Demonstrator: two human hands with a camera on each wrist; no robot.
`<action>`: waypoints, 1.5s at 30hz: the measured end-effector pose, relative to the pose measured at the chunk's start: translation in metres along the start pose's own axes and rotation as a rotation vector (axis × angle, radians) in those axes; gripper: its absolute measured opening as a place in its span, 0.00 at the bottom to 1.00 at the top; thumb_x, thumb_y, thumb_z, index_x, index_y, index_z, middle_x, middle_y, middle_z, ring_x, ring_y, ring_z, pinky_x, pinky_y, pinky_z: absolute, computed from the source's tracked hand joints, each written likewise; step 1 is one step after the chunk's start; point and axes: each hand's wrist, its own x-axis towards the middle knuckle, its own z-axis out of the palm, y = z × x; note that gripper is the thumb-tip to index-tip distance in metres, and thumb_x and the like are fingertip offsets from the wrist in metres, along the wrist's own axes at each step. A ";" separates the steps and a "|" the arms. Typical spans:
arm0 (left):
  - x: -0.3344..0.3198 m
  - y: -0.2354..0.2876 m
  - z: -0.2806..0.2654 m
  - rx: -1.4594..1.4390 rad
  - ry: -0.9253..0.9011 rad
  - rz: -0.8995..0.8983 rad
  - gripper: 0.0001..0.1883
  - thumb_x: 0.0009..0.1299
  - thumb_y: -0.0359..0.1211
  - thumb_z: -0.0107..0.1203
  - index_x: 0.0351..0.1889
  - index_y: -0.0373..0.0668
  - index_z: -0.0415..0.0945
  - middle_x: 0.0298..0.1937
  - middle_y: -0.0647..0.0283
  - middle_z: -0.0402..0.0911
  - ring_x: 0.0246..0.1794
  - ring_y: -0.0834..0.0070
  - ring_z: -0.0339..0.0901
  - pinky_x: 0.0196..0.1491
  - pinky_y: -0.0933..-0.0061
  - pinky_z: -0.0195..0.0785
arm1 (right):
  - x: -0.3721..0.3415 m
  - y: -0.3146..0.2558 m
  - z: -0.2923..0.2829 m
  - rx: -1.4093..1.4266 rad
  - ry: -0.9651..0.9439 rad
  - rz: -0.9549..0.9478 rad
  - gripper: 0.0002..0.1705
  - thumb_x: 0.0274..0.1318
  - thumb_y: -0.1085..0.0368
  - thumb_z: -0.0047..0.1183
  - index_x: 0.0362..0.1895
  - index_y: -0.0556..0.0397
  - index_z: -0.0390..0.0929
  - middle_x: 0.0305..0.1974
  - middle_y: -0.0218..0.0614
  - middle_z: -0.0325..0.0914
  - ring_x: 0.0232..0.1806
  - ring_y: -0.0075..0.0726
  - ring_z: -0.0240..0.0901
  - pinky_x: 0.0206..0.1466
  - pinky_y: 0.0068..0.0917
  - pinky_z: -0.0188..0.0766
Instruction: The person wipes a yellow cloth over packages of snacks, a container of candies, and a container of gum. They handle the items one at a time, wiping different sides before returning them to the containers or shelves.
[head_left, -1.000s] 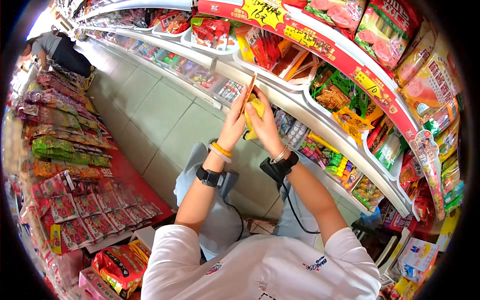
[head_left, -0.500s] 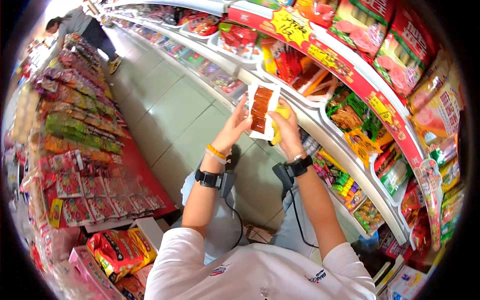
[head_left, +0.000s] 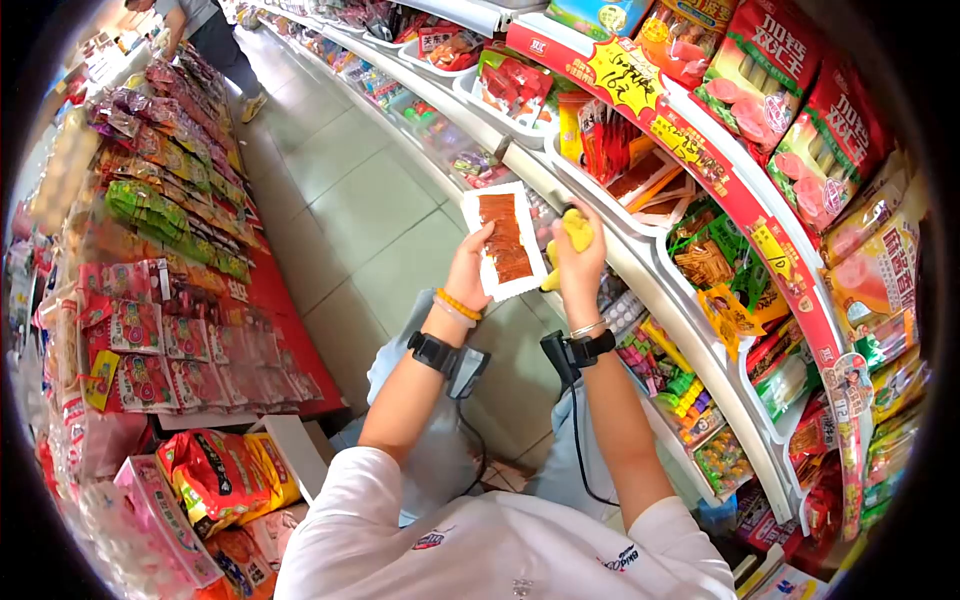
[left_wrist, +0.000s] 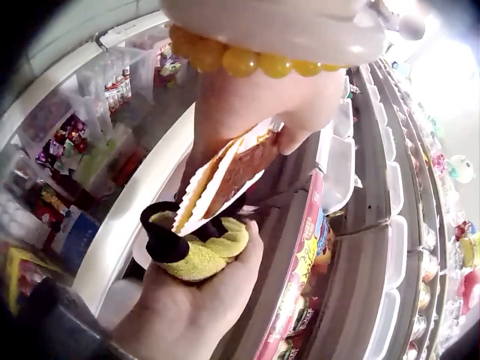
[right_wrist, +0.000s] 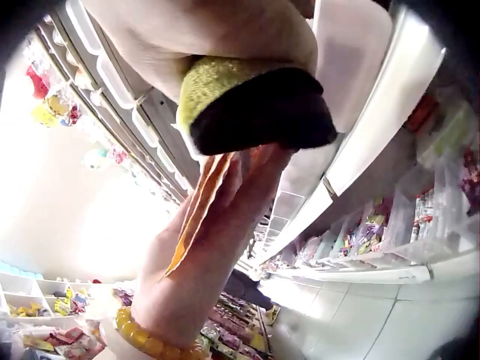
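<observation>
My left hand (head_left: pixel 468 262) grips a flat white-edged snack packet (head_left: pixel 505 235) by its left side, thumb on the front. Reddish-brown strips show through its face. Seen edge-on in the left wrist view, the packet (left_wrist: pixel 240 176) looks like more than one layer with serrated edges. Just to the right, my right hand (head_left: pixel 582 275) holds a bunched yellow cloth (head_left: pixel 577 230). The cloth's black part (right_wrist: pixel 262 112) shows in the right wrist view. Both hands are above the aisle floor, near the front of the right-hand shelf.
Shelf trays (head_left: pixel 690 255) of bagged snacks curve along the right, below a red price strip (head_left: pixel 700 165). More packets (head_left: pixel 175 360) hang on the left-hand display. An open carton (head_left: pixel 290 455) with bags stands at lower left. Another person (head_left: pixel 215 45) stands far down the tiled aisle (head_left: pixel 370 210).
The packet turned from edge-on between both hands to face up. My right hand has come away from it with the yellow cloth, leaving the packet in my left hand.
</observation>
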 end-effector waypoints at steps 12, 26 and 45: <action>-0.001 -0.012 -0.023 0.041 0.066 -0.078 0.31 0.72 0.59 0.35 0.67 0.53 0.58 0.64 0.63 0.67 0.60 0.66 0.68 0.61 0.60 0.63 | -0.007 0.010 0.029 -0.747 -0.496 -0.515 0.45 0.50 0.46 0.55 0.69 0.46 0.53 0.71 0.46 0.47 0.73 0.52 0.41 0.71 0.54 0.35; -0.010 0.008 0.008 -0.085 -0.098 0.099 0.34 0.73 0.58 0.30 0.70 0.47 0.51 0.68 0.55 0.60 0.65 0.57 0.62 0.62 0.52 0.61 | -0.042 -0.013 0.019 -0.702 -0.734 -0.520 0.44 0.49 0.50 0.57 0.70 0.40 0.53 0.72 0.34 0.45 0.74 0.46 0.37 0.71 0.55 0.34; 0.010 -0.003 0.004 0.123 -0.072 -0.010 0.34 0.73 0.56 0.33 0.70 0.45 0.51 0.64 0.50 0.65 0.58 0.54 0.70 0.56 0.55 0.70 | -0.089 -0.205 -0.013 -0.212 -0.362 -1.129 0.13 0.39 0.53 0.55 0.23 0.49 0.76 0.22 0.30 0.70 0.22 0.30 0.64 0.24 0.26 0.61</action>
